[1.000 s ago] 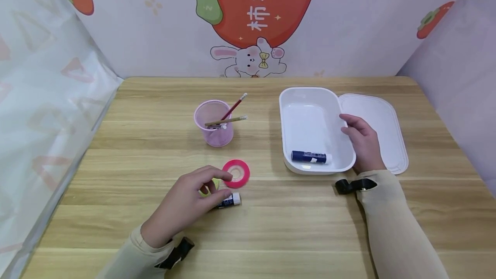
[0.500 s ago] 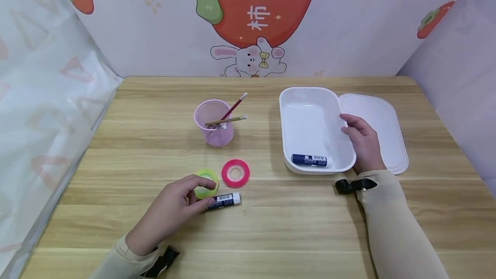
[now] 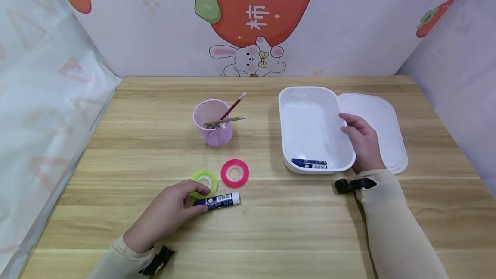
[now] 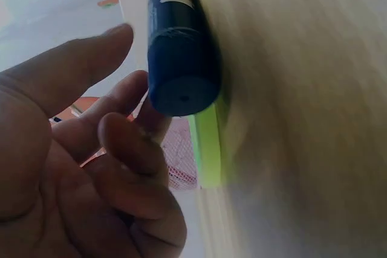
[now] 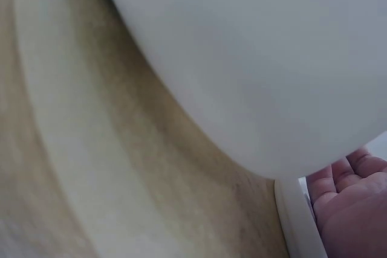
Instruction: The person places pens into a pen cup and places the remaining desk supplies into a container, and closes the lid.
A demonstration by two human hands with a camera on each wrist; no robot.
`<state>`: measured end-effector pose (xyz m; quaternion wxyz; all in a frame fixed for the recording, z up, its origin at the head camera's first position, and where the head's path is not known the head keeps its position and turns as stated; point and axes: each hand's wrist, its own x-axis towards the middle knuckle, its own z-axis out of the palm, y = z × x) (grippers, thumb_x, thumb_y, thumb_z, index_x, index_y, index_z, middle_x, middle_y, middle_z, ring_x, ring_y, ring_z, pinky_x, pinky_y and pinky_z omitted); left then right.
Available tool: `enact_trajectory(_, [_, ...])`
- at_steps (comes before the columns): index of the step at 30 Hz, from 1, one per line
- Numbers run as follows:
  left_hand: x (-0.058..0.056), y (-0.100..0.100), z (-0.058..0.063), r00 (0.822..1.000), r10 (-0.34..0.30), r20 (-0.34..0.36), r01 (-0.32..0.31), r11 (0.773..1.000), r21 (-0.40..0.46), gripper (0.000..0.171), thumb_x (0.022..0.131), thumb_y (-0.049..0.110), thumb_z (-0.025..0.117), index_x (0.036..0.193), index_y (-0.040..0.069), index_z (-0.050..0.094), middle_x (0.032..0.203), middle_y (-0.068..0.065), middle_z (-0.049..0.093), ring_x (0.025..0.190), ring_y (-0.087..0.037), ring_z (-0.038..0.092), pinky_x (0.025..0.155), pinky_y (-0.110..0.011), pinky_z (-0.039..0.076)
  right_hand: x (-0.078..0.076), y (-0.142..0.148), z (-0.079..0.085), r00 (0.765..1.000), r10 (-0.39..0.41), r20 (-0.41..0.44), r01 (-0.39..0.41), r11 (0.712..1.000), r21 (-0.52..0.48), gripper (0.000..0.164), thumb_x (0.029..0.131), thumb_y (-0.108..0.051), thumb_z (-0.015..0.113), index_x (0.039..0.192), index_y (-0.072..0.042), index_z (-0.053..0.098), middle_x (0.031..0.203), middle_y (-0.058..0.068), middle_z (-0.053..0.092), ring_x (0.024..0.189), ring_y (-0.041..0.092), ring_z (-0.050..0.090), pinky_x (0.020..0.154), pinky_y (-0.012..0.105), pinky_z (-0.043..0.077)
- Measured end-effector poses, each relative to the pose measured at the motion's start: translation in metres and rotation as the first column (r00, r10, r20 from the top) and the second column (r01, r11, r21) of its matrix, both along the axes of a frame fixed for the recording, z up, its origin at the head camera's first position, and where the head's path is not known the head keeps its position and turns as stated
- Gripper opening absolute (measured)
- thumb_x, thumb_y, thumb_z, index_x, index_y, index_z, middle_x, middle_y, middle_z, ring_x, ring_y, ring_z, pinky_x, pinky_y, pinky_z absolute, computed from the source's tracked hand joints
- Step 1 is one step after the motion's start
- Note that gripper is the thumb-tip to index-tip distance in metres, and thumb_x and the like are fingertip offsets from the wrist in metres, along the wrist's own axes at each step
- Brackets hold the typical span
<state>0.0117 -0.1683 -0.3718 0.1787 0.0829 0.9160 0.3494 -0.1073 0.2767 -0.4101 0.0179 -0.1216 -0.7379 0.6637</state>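
In the head view my left hand (image 3: 164,214) hovers around the dark end of a blue glue stick (image 3: 218,200) lying on the table. The left wrist view shows thumb and fingers spread on either side of the glue stick (image 4: 181,46), a gap between thumb and barrel. A yellow-green roll of tape (image 3: 212,175) lies just behind it, partly under my fingers. Beside that is a pink roll of tape (image 3: 245,173). My right hand (image 3: 364,143) grips the right rim of a white plastic box (image 3: 284,132). Inside the box another blue glue stick (image 3: 309,163) lies along the front wall.
A white lid (image 3: 381,128) lies flat right of the box, partly behind my right hand. A pink mesh pencil cup (image 3: 218,137) with several pencils stands back left of the box. A printed cloth (image 3: 170,46) hangs behind the table (image 3: 271,236).
My left hand has drawn back left and lowered toward the glue stick's dark end, uncovering the yellow-green tape. The glue stick in the box has rolled against the front wall. My right hand keeps its place.
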Motion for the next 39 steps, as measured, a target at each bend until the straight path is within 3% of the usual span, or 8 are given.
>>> enact_trajectory(10, [-0.001, -0.002, -0.004, 0.999, -0.048, 0.0, 0.047, 0.998, -0.044, 0.025, 0.083, 0.015, 0.084, 0.104, 0.02, 0.072, 0.098, 0.008, 0.065, 0.065, -0.011, 0.049, 0.055, -0.025, 0.044, 0.0, 0.0, 0.0, 1.0, 0.0, -0.008, 0.0, 1.0, -0.009, 0.038, 0.105, -0.019, 0.051, 0.142, -0.013, 0.056, 0.153, 0.004, 0.041, 0.138, 0.022, 0.04, 0.087, 0.011, 0.049])
enact_trajectory(21, [-0.001, 0.001, -0.006, 0.98, -0.18, -0.088, 0.168, 0.977, -0.129, 0.029, 0.08, 0.014, 0.086, 0.103, 0.021, 0.07, 0.095, 0.011, 0.061, 0.072, -0.008, 0.05, 0.062, -0.022, 0.046, 0.0, -0.001, 0.0, 1.0, -0.001, -0.012, 0.001, 1.0, -0.014, 0.039, 0.104, -0.018, 0.05, 0.142, -0.011, 0.055, 0.153, 0.005, 0.041, 0.137, 0.023, 0.041, 0.087, 0.011, 0.05])
enact_trajectory(31, [-0.003, 0.007, -0.007, 0.957, -0.245, -0.154, 0.209, 0.953, -0.218, 0.026, 0.081, 0.017, 0.085, 0.102, 0.022, 0.071, 0.098, 0.012, 0.064, 0.077, -0.006, 0.051, 0.071, -0.027, 0.05, 0.0, 0.0, 0.0, 1.0, 0.007, -0.009, -0.007, 1.0, -0.021, 0.039, 0.105, -0.018, 0.05, 0.143, -0.011, 0.054, 0.153, 0.005, 0.041, 0.138, 0.023, 0.04, 0.088, 0.012, 0.049])
enact_trajectory(39, [-0.004, 0.013, -0.009, 0.951, -0.249, -0.183, 0.2, 0.948, -0.249, 0.024, 0.082, 0.021, 0.085, 0.102, 0.022, 0.073, 0.097, 0.013, 0.065, 0.078, -0.005, 0.053, 0.076, -0.029, 0.052, 0.0, 0.0, 0.001, 1.0, 0.007, -0.003, -0.007, 1.0, -0.017, 0.04, 0.105, -0.019, 0.05, 0.144, -0.012, 0.054, 0.154, 0.004, 0.04, 0.14, 0.023, 0.039, 0.089, 0.012, 0.049])
